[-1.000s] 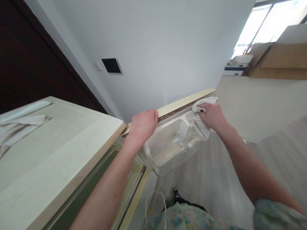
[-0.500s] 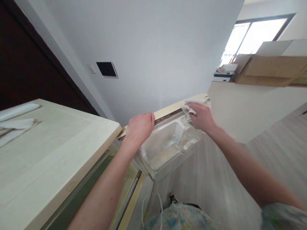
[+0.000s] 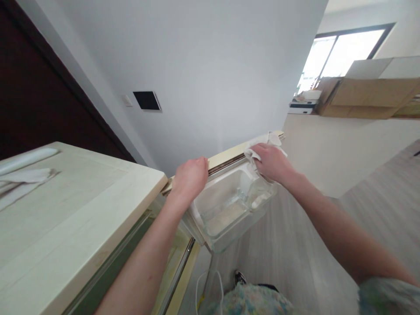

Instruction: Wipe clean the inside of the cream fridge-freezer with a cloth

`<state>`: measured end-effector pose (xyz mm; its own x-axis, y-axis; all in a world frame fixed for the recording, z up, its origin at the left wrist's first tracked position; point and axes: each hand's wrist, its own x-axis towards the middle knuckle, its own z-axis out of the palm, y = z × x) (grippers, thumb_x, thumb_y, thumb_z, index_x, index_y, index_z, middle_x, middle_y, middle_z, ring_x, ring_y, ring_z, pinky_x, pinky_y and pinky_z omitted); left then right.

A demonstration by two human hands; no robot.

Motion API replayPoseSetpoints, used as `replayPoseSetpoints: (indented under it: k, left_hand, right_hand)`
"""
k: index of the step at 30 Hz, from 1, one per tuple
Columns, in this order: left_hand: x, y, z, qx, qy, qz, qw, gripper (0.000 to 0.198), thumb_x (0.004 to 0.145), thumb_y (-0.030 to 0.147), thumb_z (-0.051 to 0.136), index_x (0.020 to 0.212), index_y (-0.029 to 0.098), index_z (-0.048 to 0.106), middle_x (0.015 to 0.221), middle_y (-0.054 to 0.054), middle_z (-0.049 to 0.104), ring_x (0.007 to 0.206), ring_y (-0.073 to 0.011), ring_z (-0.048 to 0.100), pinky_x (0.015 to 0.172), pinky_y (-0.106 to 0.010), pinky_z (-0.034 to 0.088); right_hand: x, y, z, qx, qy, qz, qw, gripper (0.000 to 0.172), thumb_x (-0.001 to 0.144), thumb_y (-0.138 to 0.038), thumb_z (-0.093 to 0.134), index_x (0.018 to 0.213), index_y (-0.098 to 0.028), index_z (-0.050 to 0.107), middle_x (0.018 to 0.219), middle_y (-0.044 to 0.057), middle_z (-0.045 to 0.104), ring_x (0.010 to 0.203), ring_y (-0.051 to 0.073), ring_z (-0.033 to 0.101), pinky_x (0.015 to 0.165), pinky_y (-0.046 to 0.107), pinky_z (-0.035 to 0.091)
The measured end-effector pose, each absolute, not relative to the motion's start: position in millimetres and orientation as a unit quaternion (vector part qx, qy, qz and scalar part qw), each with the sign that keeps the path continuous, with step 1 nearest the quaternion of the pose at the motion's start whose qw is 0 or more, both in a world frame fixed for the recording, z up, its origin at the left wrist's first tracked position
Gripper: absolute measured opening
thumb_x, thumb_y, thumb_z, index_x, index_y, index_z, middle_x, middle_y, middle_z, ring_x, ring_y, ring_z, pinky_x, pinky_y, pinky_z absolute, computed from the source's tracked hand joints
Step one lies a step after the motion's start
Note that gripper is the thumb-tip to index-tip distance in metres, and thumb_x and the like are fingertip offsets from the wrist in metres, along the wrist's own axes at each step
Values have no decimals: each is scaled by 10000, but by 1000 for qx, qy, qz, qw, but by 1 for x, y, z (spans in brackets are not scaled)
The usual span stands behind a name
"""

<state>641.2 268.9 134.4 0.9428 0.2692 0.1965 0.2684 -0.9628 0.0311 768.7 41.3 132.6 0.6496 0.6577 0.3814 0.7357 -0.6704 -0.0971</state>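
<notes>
An open refrigerator door stands out from the cream-coloured refrigerator, its inner side towards me. My left hand is closed over the door's top edge, near the hinge end. Towards the far end, my right hand presses a white cloth onto the top edge and the dark-stained seal. Part of the cloth is hidden under the fingers. Below both hands, a clear door bin hangs on the inside of the door.
On the refrigerator top lie a white roll-shaped thing and a folded cloth. A white wall rises close behind the door. Cardboard boxes sit on a ledge at right. A white cable hangs near my legs.
My right hand has shifted slightly left and down along the door's edge with the cloth, which is bunched differently. The left hand keeps its hold. The view has tilted slightly.
</notes>
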Motion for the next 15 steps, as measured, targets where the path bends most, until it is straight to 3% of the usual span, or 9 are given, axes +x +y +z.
replayPoseSetpoints:
  k: [4, 7, 13, 15]
  left_hand:
    - [640, 268, 136, 987, 132, 92, -2, 517, 1068, 327, 215, 1080, 173, 708, 966, -177, 775, 917, -336, 762, 752, -397, 559]
    - [638, 268, 139, 988, 127, 87, -6, 499, 1064, 331, 220, 1050, 196, 700, 954, -166, 776, 912, -351, 761, 730, -403, 552]
    - [636, 267, 137, 988, 121, 95, -23, 549, 1077, 360, 176, 995, 191, 691, 950, -159, 778, 894, -371, 759, 729, -447, 567]
    - [637, 268, 135, 988, 115, 98, -31, 545, 1078, 353, 176, 997, 192, 690, 947, -154, 778, 883, -363, 760, 719, -441, 567]
  right_hand:
    - [720, 76, 122, -790, -577, -131, 161, 457, 830, -54, 610, 1264, -171, 693, 1336, 112, 685, 1225, 258, 625, 1009, 375, 468]
    - [709, 91, 121, -765, -612, -115, 166, 474, 829, -44, 608, 1279, -169, 683, 1332, 108, 678, 1213, 242, 624, 985, 357, 471]
    - [818, 6, 131, -901, -368, -169, 155, 228, 891, -48, 555, 1036, -100, 723, 1102, 149, 720, 1055, 257, 647, 975, 366, 468]
    - [865, -30, 129, -917, -267, -219, 199, 193, 937, -93, 540, 1007, -100, 719, 1108, 158, 710, 1054, 243, 638, 985, 370, 456]
